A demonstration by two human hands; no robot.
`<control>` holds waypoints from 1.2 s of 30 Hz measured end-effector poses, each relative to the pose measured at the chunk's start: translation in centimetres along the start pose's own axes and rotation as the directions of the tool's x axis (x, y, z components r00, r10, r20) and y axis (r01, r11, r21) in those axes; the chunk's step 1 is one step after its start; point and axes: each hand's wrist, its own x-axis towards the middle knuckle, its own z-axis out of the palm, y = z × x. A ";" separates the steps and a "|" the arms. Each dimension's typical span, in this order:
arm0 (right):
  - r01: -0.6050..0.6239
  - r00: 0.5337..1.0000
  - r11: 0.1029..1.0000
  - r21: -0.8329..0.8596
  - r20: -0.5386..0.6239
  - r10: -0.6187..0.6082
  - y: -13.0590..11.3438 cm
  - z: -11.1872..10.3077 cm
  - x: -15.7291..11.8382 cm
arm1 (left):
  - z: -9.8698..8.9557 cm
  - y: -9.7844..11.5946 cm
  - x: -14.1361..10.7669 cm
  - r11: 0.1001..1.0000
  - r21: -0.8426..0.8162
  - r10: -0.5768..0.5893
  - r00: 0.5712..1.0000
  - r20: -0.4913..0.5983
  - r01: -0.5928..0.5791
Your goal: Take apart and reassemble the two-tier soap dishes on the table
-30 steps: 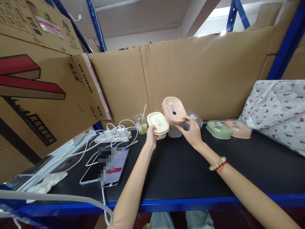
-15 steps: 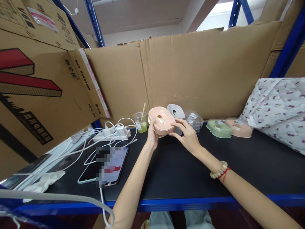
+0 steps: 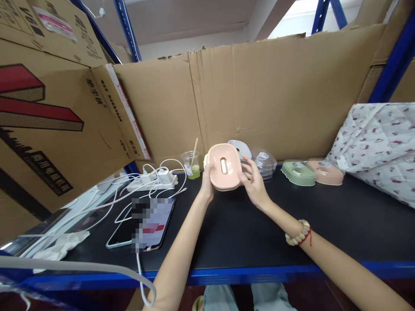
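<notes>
The left hand (image 3: 206,186) grips the pink cover (image 3: 232,177) over the cream piece (image 3: 206,160); the right hand (image 3: 255,185) (fingers loosely parted) touches the cover's right edge, left of the green cover (image 3: 297,176).

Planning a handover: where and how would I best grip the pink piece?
Probably pinch the near rim of the pink piece, coming from the person's side: that stretch of rim looks uncovered. The left hand covers part of the left edge and the right hand is at the right edge. Avoid the middle, where a cream bar shows.
</notes>
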 end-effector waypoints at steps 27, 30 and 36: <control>-0.251 0.964 0.949 0.189 -0.039 0.263 0.4 -0.4 0.9 | -0.6 -0.8 0.1 0.943 0.292 0.122 0.983 0.140 -0.159; -0.223 0.973 0.964 0.147 -0.026 0.229 0.5 -0.4 0.8 | -0.5 -0.8 0.1 0.944 0.305 0.083 0.986 0.144 -0.124; -0.127 0.991 0.981 -0.147 0.016 0.131 0.7 -0.9 0.7 | -0.5 -0.9 0.4 0.942 0.300 0.120 0.985 0.125 -0.152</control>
